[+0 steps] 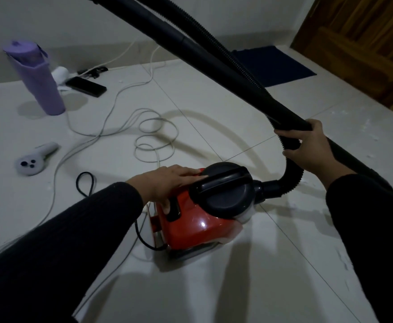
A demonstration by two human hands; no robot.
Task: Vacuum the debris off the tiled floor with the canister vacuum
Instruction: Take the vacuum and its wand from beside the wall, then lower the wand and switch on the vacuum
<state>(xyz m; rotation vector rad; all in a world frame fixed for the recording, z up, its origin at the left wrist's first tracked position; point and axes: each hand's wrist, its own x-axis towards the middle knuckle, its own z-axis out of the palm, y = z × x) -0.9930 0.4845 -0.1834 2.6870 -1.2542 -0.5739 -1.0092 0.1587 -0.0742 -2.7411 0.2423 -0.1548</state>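
Observation:
A red canister vacuum (198,220) with a round black lid and carry handle sits on the pale tiled floor (214,287) at the centre. My left hand (167,183) lies flat on its top, fingers spread, thumb resting on a black button. My right hand (309,145) grips the black wand (191,45) where the ribbed hose (293,176) joins it. The wand runs up and left out of view, so its nozzle is hidden. White specks of debris (344,257) are scattered on the tiles at the right.
A purple tumbler (37,78) stands far left, with a black phone (86,86) and white chargers behind it. White cables (153,141) loop across the floor. A small grey handheld device (33,159) lies left. A dark blue mat (272,64) and wooden door (365,47) are far right.

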